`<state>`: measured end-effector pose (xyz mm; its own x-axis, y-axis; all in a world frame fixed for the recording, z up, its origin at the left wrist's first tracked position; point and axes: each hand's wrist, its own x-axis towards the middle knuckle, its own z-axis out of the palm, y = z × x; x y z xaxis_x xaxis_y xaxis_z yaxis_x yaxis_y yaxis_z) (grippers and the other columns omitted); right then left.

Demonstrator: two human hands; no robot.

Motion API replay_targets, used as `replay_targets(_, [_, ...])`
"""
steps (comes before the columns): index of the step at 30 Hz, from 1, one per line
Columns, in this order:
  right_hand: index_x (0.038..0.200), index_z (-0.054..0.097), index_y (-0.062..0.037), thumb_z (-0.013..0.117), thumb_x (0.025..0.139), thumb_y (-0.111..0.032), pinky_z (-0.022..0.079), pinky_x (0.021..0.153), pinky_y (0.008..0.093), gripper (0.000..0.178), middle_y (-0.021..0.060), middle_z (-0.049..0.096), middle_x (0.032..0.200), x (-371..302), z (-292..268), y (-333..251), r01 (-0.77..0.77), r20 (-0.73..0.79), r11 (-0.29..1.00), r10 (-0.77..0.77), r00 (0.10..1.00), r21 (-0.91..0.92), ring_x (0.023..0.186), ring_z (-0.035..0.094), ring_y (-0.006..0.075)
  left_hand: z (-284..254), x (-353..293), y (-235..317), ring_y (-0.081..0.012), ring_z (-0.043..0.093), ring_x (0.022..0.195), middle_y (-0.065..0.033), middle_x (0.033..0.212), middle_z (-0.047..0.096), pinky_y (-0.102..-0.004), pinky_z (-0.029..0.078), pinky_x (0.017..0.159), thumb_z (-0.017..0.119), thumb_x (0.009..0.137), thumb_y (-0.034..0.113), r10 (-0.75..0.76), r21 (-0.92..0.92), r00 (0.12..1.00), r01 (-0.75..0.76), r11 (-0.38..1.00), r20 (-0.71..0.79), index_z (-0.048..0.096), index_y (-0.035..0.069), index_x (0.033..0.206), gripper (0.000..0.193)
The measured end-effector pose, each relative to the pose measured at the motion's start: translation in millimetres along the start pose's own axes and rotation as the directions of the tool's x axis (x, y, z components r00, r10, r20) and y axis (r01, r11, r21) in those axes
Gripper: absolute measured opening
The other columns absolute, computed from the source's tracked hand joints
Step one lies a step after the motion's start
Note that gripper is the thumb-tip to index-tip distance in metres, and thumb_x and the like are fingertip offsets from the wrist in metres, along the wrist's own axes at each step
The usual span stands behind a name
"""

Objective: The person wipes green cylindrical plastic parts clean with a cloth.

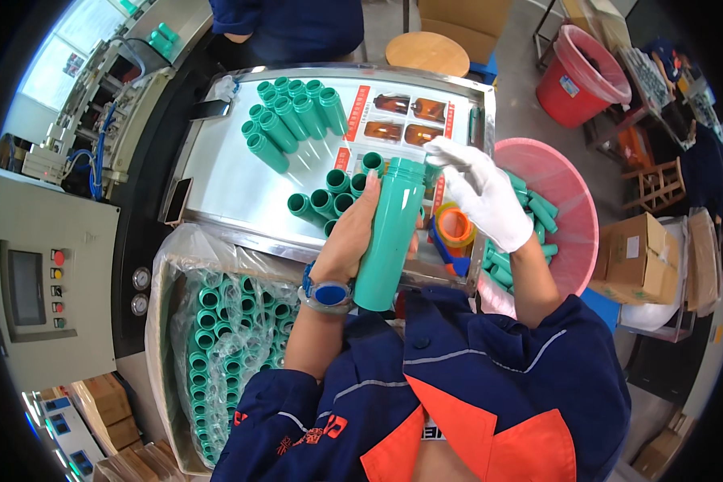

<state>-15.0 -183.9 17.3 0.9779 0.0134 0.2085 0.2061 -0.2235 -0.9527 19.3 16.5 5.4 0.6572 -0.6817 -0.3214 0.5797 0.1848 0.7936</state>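
My bare left hand (pixel 352 233) is wrapped round a green plastic bottle (pixel 387 241), tilted with its threaded neck upward and away from me. A watch with a blue face sits on that wrist. My right hand (pixel 484 193), in a white glove, is beside the bottle's neck with its fingers stretched out and a little bent. A bit of green shows by its fingertips; I cannot make out what it is. Beyond the hands, several green bottles (pixel 285 120) stand on a white worktable (pixel 225 181), with another group (pixel 337 193) nearer me. An orange tape roll (pixel 455 226) lies below the glove.
A box lined with clear plastic (pixel 173 265) holds many green bottles at the lower left. On the right a pink tub (pixel 574 209) contains loose green pieces. A control panel (pixel 48 273) stands far left, a red bin (pixel 574 88) far right. Another person (pixel 289 28) is across the table.
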Motion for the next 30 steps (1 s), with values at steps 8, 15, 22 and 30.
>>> replay_targets(8, [0.106, 0.067, -0.0078, 0.061, 0.084, -0.007, 0.045, 0.084, 0.0295, 0.023, 0.0084, 0.059, 0.104, -11, 13, -10, 0.241, 0.016, 0.922, -0.248, 0.969, -0.302, 0.096, 0.057, 0.0190, -1, 4, -2, -0.0204, 0.058, 0.055, -0.0127, 0.071, 0.062, -0.0287, 0.045, 0.050, 0.014, 0.096, 0.059, -0.003, -0.113, 0.999, -0.001, 0.994, -0.033, 0.059, 0.001, 0.096, 0.073])
replay_targets(15, [0.108, 0.065, -0.0101, 0.066, 0.083, -0.013, 0.046, 0.081, 0.0310, 0.026, 0.0100, 0.058, 0.098, -8, 28, -14, 0.209, -0.011, 0.897, -0.231, 0.973, -0.389, 0.087, 0.058, 0.0224, 5, 1, -3, -0.0184, 0.062, 0.065, -0.0134, 0.079, 0.064, -0.0290, 0.052, 0.059, 0.022, 0.099, 0.051, 0.134, 0.141, 0.967, -0.105, 0.984, -0.217, 0.053, 0.000, 0.113, 0.062])
replay_targets(22, [0.115, 0.058, -0.0056, 0.060, 0.089, -0.019, 0.046, 0.082, 0.0329, 0.029, 0.0133, 0.060, 0.101, -6, 40, -14, 0.159, -0.060, 0.945, -0.183, 0.981, -0.286, 0.092, 0.060, 0.0249, 5, 8, -10, -0.0176, 0.063, 0.077, -0.0123, 0.102, 0.060, -0.0328, 0.055, 0.066, 0.027, 0.099, 0.051, 0.280, 0.166, 0.936, -0.248, 0.954, -0.214, 0.043, 0.002, 0.128, 0.059])
replay_targets(30, [0.124, 0.051, -0.0022, 0.047, 0.096, -0.019, 0.042, 0.094, 0.0316, 0.033, 0.0117, 0.056, 0.119, -6, 35, -6, -0.093, -0.006, 0.991, 0.095, 0.996, 0.098, 0.109, 0.053, 0.0178, 0, 15, -7, -0.0192, 0.059, 0.059, -0.0121, 0.076, 0.063, -0.0295, 0.051, 0.057, 0.031, 0.095, 0.059, 0.015, -0.303, 0.988, -0.061, 0.951, -0.152, 0.058, 0.004, 0.105, 0.062])
